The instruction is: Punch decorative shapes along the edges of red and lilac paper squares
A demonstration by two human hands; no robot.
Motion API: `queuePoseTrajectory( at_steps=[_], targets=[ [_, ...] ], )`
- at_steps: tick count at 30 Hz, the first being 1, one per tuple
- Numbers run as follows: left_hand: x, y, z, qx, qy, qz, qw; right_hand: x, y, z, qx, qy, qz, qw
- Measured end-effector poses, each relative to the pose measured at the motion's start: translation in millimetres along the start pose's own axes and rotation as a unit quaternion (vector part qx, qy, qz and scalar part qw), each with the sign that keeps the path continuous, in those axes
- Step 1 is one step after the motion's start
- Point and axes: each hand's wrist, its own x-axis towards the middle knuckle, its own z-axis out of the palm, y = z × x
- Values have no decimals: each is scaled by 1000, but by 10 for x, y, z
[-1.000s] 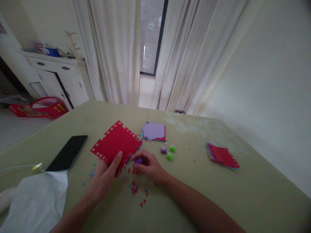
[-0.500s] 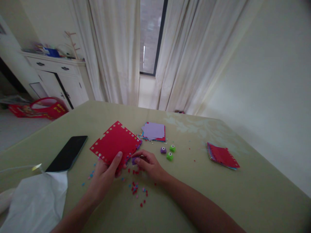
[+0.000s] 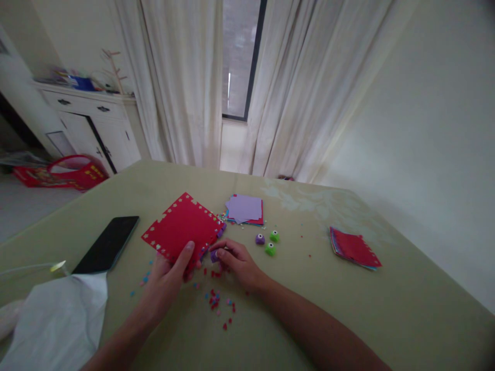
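Observation:
My left hand pinches the near corner of a red square of paper, thumb on top. Small shapes are punched along several of the paper's edges. At its right edge, my right hand is closed on a small purple paper punch, partly covered by the fingers. Right of that hand stand another purple punch and two green punches, one farther back and one nearer, each with an eye-like top. Tiny red, pink and blue cut-outs lie scattered below the hands.
A stack of paper squares with a lilac sheet on top lies behind the hands. Another stack, topped by a punched red sheet, is at the right. At left are a black phone, a cable and a white cloth or bag.
The red paper has shifted very slightly left. The purple punch in my right hand has turned a little and shows more between the fingers.

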Motion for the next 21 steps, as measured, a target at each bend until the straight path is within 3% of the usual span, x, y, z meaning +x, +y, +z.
queuePoseTrajectory(
  at_steps=[12,21],
  targets=[
    [-22,4,6,-16,0,13,1000,10,15,7,-6,-19,7,1000],
    [-114,45,-2,-5,61,23,998,-12,-6,18,-148,-40,-32,988]
  ],
)
